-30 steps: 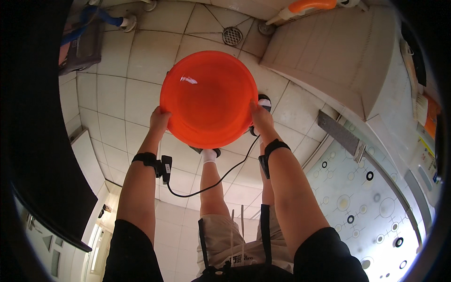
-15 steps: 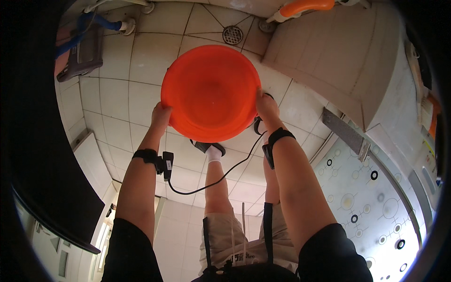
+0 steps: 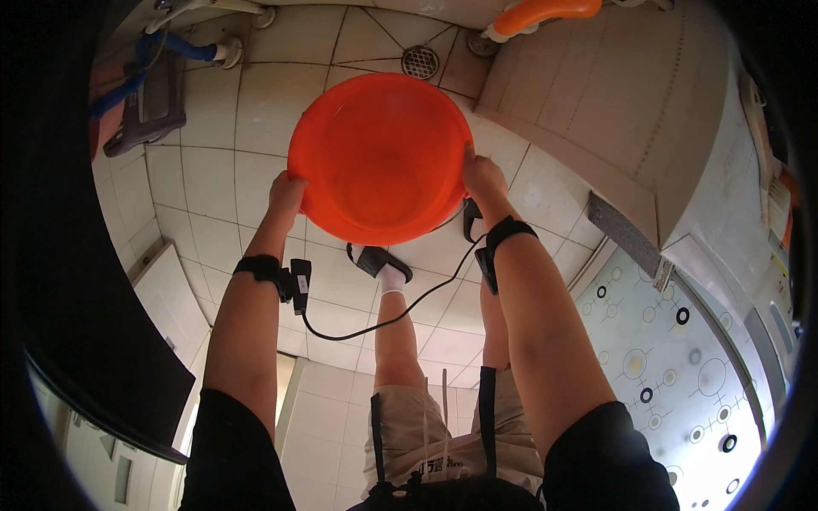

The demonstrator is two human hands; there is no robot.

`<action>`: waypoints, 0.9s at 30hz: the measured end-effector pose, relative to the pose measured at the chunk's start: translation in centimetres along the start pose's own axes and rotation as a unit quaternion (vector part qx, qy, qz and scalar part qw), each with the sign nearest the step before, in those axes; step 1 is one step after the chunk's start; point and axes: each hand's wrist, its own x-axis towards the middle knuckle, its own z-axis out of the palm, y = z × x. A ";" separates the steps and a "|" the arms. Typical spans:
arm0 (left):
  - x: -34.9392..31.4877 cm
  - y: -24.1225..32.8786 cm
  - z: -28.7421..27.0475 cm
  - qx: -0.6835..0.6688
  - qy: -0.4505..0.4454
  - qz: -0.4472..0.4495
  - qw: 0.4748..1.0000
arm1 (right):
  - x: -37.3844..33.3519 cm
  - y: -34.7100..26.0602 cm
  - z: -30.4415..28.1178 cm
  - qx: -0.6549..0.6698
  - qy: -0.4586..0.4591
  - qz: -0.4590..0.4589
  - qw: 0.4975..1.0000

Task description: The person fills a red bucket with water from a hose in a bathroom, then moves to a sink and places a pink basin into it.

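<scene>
An orange-red plastic basin point(image 3: 380, 162) is held out in front of me above the tiled floor, its inside facing up towards me. My left hand point(image 3: 288, 194) grips its left rim, thumb on the edge and the other fingers hidden underneath. On the opposite side, my right hand point(image 3: 485, 177) is closed on the right rim in the same way. Nothing can be made out inside the basin. Each forearm wears a black strap point(image 3: 258, 268), and a black cable point(image 3: 383, 328) runs between them.
A round floor drain point(image 3: 419, 61) lies beyond the basin. At right stands a large whitish appliance point(image 3: 596, 94) with an orange hose point(image 3: 545, 12) behind it, near a patterned glass panel point(image 3: 673, 366). A blue hose point(image 3: 175, 43) and a grey bin-like object point(image 3: 153, 106) are far left.
The basin has moved slightly away and to the left, its near rim tilting up a little. Both hands keep their hold and shift with it.
</scene>
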 end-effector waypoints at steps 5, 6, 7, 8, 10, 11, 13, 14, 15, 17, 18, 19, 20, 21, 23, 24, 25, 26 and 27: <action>-0.4 2.0 0.7 -0.009 0.006 0.000 1.000 | 0.6 -0.4 -0.7 0.001 -0.004 0.008 1.000; -0.1 2.3 0.3 -0.005 0.012 0.003 1.000 | 0.6 -0.8 -0.5 0.003 -0.007 0.006 1.000; 0.0 2.5 0.1 -0.003 0.015 0.003 1.000 | 0.5 -1.2 -0.5 0.004 -0.010 0.005 1.000; 0.2 2.7 -0.4 0.001 0.019 0.004 1.000 | 0.5 -1.6 -0.5 0.003 -0.015 0.009 1.000; 0.4 3.3 -0.1 -0.006 0.016 -0.003 1.000 | 1.0 -1.3 -0.7 0.001 -0.016 0.016 1.000; 0.6 3.6 0.1 -0.008 0.015 -0.005 1.000 | 1.3 -1.2 -0.7 0.004 -0.006 0.017 1.000; 0.7 4.5 0.9 -0.005 0.012 -0.004 1.000 | 2.0 -0.7 -1.2 0.006 0.007 0.021 1.000; 0.7 4.9 1.5 -0.005 0.010 -0.004 1.000 | 2.4 -0.3 -1.6 0.011 0.005 0.020 1.000; 1.2 4.9 1.0 -0.005 0.011 -0.002 1.000 | 2.4 -0.8 -1.5 0.017 -0.001 0.016 1.000; 2.3 5.0 0.2 -0.003 0.015 -0.001 1.000 | 2.4 -1.5 -1.6 0.029 -0.009 0.021 0.999; 2.6 5.1 0.3 0.007 0.022 0.001 1.000 | 2.4 -1.3 -1.6 0.032 -0.011 0.027 0.999; 2.9 5.2 0.3 0.011 0.025 0.001 1.000 | 2.5 -1.3 -1.7 0.034 -0.012 0.033 0.999; 3.2 5.2 0.3 0.017 0.028 0.002 0.999 | 2.5 -1.2 -1.7 0.041 -0.010 0.026 0.999; 3.4 5.3 0.3 0.014 0.018 -0.002 1.000 | 2.5 -1.1 -1.8 0.045 -0.009 0.024 0.999; 3.7 5.4 0.4 0.012 0.007 -0.006 1.000 | 2.5 -1.1 -1.9 0.049 -0.009 0.025 0.998; 3.7 5.7 0.7 0.007 0.005 -0.003 1.000 | 2.6 -0.8 -2.2 0.049 -0.008 0.027 0.998; 3.9 6.1 1.0 0.003 0.002 -0.002 1.000 | 2.8 -0.7 -2.5 0.049 -0.006 0.030 0.998; 3.9 6.4 1.3 0.001 0.001 0.000 1.000 | 3.1 -0.7 -2.8 0.051 -0.003 0.030 0.998; 4.0 6.6 1.0 0.003 0.000 -0.005 1.000 | 2.9 -0.8 -2.7 0.053 -0.006 0.029 0.998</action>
